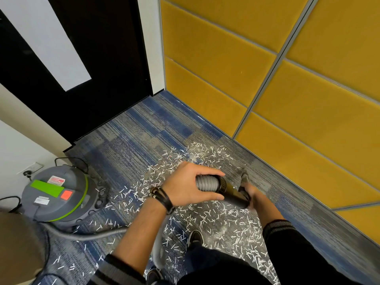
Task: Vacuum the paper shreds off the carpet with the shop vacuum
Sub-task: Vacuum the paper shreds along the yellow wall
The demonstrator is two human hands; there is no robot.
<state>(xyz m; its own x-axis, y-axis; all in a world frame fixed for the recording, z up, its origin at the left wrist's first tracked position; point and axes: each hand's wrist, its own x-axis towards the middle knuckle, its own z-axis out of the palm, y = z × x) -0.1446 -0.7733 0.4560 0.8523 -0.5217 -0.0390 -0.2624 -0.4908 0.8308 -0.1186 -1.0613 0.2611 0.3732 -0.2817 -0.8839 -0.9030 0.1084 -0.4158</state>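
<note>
Most of the paper shreds are on the carpet, so barely started I'd say.
Left to right: shop vacuum parked by the wall, its hose snaking over to the left hand, which is wrapped round the ribbed grey end. The right hand is curled round the dark tube joined to it, fingers partly hidden. Shreds lie thick around both hands, out toward the yellow wall panels. Can't tell where the tube's mouth points.

yellow padded wall panels (grey seams), black door, white wall, blue-grey striped carpet
</note>
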